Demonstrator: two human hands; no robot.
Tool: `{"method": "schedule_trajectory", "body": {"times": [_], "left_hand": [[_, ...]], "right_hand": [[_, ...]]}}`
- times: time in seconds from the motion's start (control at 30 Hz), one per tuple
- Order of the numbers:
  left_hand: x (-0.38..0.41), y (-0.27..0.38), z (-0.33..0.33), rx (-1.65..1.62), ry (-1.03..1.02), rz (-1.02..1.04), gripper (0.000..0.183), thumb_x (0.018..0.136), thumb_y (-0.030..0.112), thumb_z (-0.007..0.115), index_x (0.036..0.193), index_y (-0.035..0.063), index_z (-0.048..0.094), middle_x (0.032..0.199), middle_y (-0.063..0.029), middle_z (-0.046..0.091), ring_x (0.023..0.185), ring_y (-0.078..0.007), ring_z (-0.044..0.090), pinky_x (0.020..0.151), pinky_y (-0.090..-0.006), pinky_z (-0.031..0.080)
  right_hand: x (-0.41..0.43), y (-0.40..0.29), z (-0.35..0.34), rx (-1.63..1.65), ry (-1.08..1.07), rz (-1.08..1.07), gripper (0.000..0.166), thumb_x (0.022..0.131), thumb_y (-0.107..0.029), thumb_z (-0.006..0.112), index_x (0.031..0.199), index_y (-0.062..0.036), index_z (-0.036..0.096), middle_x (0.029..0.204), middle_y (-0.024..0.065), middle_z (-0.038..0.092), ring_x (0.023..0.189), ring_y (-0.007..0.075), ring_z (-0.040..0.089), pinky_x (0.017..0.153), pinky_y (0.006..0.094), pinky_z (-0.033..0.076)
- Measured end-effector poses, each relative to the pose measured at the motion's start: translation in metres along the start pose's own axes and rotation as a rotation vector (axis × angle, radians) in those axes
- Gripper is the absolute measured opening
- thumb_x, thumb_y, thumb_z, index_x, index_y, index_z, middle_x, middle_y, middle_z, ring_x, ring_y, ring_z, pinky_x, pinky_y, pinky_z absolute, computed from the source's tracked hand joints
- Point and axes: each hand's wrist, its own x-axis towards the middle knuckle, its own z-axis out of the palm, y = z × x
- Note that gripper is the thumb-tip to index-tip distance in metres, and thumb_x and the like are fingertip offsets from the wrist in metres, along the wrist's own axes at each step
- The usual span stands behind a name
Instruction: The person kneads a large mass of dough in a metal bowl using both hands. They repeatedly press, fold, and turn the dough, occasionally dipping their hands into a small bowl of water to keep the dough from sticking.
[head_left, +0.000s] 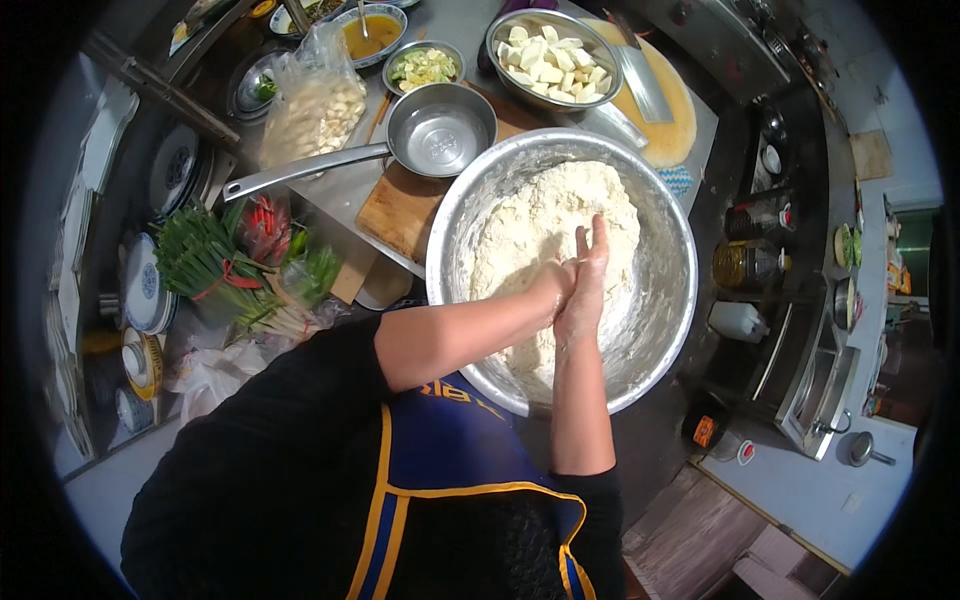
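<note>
A wide steel basin holds a large rough mass of pale, shaggy dough, with smears of flour on the inner wall. Over the dough, my left hand presses against the palm of my right hand. The fingers of my left hand are mostly hidden, so their pose is unclear. On my right hand the fingers point away from me, extended and holding nothing. Bits of flour or dough cling to both hands. A steel ladle-like pan with a long handle rests left of the basin's far rim.
Beyond the basin stand a bowl of white cut chunks, a cleaver on a round board, and a bowl of chopped greens. A wooden board, a plastic bag and bundled green vegetables lie left. Oil bottles stand right.
</note>
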Motion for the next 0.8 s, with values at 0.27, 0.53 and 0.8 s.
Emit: {"method": "schedule_trajectory", "body": {"times": [0.27, 0.53, 0.8], "left_hand": [[-0.002, 0.021, -0.019, -0.176, -0.063, 0.062, 0.038, 0.094, 0.031, 0.039, 0.118, 0.0033, 0.049, 0.114, -0.0105, 0.053, 0.097, -0.0227, 0.051, 0.082, -0.0328, 0.043], [-0.046, 0.048, -0.019, -0.274, -0.504, -0.17, 0.052, 0.093, 0.046, 0.041, 0.126, 0.005, 0.046, 0.125, -0.0117, 0.05, 0.116, -0.0215, 0.045, 0.097, -0.0364, 0.036], [-0.001, 0.01, -0.041, -0.529, -0.713, 0.12, 0.04, 0.094, 0.037, 0.041, 0.103, 0.0013, 0.057, 0.091, -0.0115, 0.062, 0.086, -0.0218, 0.059, 0.078, -0.0321, 0.046]], "right_hand": [[-0.024, 0.01, 0.01, -0.543, -0.139, -0.147, 0.075, 0.091, -0.057, 0.033, 0.142, -0.0028, 0.022, 0.148, 0.0175, 0.02, 0.138, 0.0293, 0.016, 0.111, 0.0374, 0.014], [0.025, 0.008, -0.058, -0.299, 0.014, 0.208, 0.059, 0.095, -0.043, 0.042, 0.137, -0.0023, 0.034, 0.131, 0.0148, 0.043, 0.114, 0.0195, 0.045, 0.095, 0.0298, 0.037], [0.009, 0.012, -0.027, -0.005, 0.033, 0.282, 0.028, 0.094, -0.026, 0.049, 0.093, 0.0, 0.06, 0.072, 0.001, 0.053, 0.057, 0.0071, 0.046, 0.057, 0.0206, 0.044]]}}
